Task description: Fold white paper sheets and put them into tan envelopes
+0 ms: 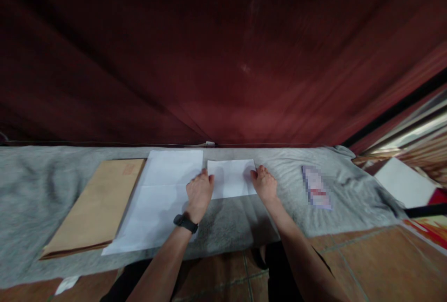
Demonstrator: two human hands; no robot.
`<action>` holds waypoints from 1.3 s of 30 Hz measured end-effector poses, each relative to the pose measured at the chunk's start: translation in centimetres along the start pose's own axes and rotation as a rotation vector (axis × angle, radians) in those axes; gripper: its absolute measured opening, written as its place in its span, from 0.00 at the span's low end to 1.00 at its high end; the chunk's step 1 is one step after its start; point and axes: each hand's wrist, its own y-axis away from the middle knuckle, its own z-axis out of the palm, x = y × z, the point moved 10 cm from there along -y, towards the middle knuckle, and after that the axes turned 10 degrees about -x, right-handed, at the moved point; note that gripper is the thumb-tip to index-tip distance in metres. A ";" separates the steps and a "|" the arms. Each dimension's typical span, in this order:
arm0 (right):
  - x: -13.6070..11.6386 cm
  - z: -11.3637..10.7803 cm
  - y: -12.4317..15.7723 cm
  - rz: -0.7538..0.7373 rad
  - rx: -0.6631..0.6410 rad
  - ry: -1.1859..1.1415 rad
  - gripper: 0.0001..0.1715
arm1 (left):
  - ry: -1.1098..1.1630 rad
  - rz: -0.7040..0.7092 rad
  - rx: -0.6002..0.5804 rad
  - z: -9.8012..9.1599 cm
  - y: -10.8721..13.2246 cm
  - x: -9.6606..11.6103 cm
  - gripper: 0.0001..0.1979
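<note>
PLACE: probably a home interior | SIGNS: grey plush blanket (226, 225); dark-red sheeting (223, 69); terracotta floor tiles (377, 260)

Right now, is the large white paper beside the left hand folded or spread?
Spread: the large white paper lies flat on the grey cloth, a faint crease crossing it.

Blanket (24, 209): grey, creased
Backdrop (223, 60): dark red, behind blanket
Floor (370, 258): brown tiles, before blanket
Scrap (67, 284): white, at blanket's near left edge
Panel (403, 184): white, right of blanket
</note>
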 end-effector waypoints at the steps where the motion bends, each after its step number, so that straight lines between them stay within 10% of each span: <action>1: 0.0 0.0 0.0 0.004 0.003 0.000 0.16 | -0.005 0.001 0.001 0.0 0.0 0.0 0.19; 8: -0.1 0.1 0.0 0.014 -0.027 0.015 0.19 | -0.008 0.014 0.052 -1.0 0.3 0.3 0.18; 12: -0.2 0.1 0.0 0.011 -0.034 0.025 0.20 | -0.009 0.289 0.150 -1.6 2.1 4.0 0.18; 16: -0.2 0.3 0.0 0.015 -0.060 0.013 0.20 | 0.009 0.569 0.117 1.1 4.3 7.1 0.22; 23: -0.6 -1.4 0.6 -0.009 0.020 0.003 0.19 | -0.055 0.571 0.068 4.2 4.1 6.9 0.24; 32: -8.9 -0.1 4.1 -0.617 -0.002 -0.413 0.30 | -0.099 0.615 0.088 4.9 4.2 7.1 0.26; 39: -10.8 2.3 5.4 -0.644 -0.082 -0.310 0.33 | -0.084 0.615 0.086 5.1 4.1 7.1 0.29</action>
